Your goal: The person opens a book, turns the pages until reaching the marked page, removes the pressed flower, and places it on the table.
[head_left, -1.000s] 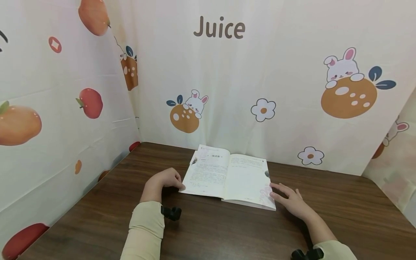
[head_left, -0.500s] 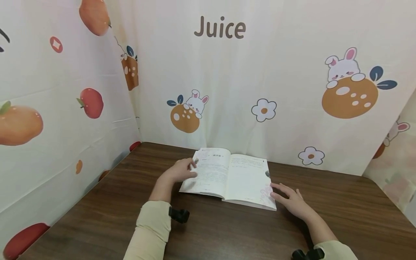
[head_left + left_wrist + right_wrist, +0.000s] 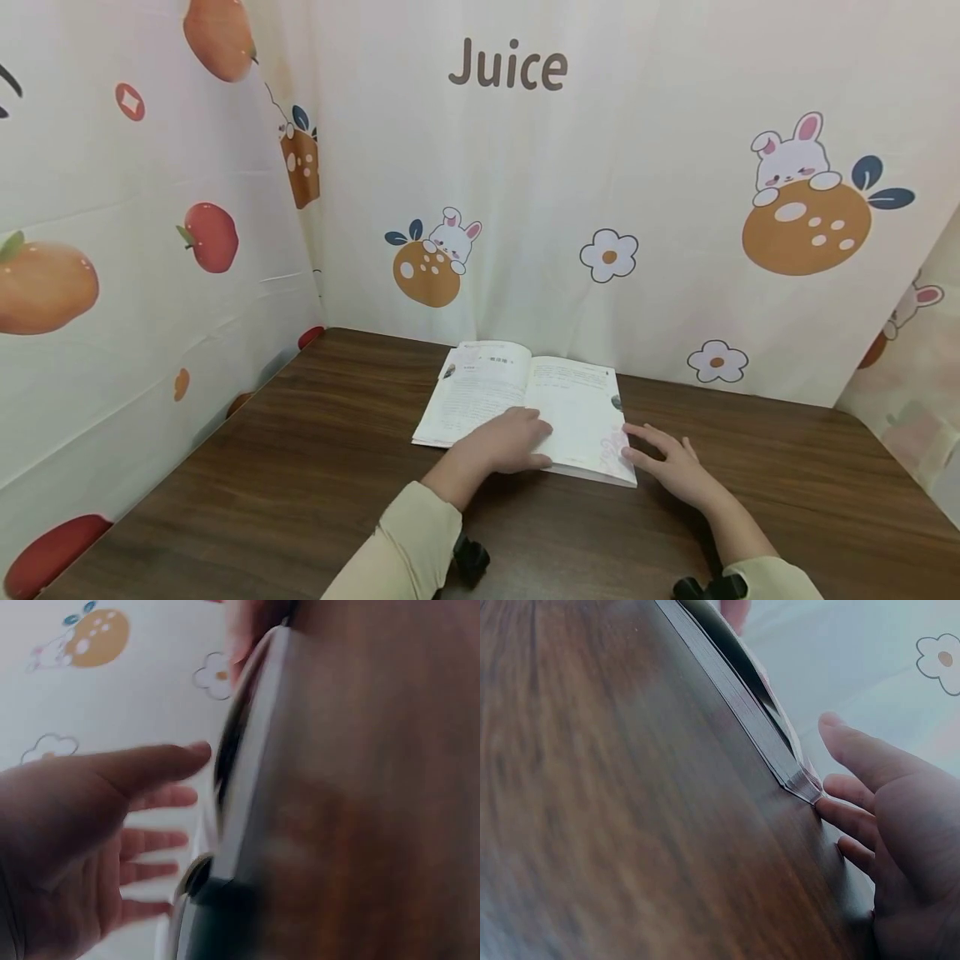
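Observation:
An open book [image 3: 573, 417] lies flat on the wooden table, near the curtain, with printed text on its left page and little text on the right one. Over the book's lower middle, near the spine, is my left hand [image 3: 510, 440], fingers extended toward the right page; the left wrist view shows its thumb and fingers spread beside the page edges. Whether it touches the paper I cannot tell. My right hand [image 3: 671, 467] rests at the book's right edge, its fingertips against the lower right side. In the right wrist view the fingers [image 3: 855, 821] meet the book's corner.
The dark wooden table [image 3: 247, 500] extends in front and to both sides of the book. A white curtain [image 3: 525, 183] printed with fruit, rabbits and flowers stands right behind the book and along the left. Small black devices [image 3: 471, 560] sit on both wrists.
My left hand has left the book's lower left corner and swept right across the left page to the spine area. The right hand has stayed in place.

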Demonstrator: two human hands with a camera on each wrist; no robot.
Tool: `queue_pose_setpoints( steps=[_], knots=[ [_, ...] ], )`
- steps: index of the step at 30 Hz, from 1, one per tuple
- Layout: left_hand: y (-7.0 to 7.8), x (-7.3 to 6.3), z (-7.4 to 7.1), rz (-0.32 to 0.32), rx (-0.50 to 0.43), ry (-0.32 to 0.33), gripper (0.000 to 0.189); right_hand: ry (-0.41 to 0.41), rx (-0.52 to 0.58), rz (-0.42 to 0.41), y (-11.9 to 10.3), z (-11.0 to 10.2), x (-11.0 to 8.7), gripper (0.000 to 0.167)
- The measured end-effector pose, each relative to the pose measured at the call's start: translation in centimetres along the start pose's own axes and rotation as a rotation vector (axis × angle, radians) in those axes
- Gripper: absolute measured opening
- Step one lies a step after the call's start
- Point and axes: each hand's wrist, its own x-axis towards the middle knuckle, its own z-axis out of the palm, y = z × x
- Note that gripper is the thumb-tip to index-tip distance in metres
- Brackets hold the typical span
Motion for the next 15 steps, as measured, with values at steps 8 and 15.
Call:
queue_pose_setpoints(
  steps=[8, 15],
  knots=[
    [0.5, -0.3, 0.8, -0.091, -0.016, -0.009, 0.059, -0.002, 0.003, -0.049, 0.0, -0.1, 0.0, 0.061],
    [0.6, 0.0, 1.4, -0.089, 0.054, -0.005, 0.061, -0.002, -0.011, -0.093, 0.3, 0.0, -0.2, 0.063]
  ],
)
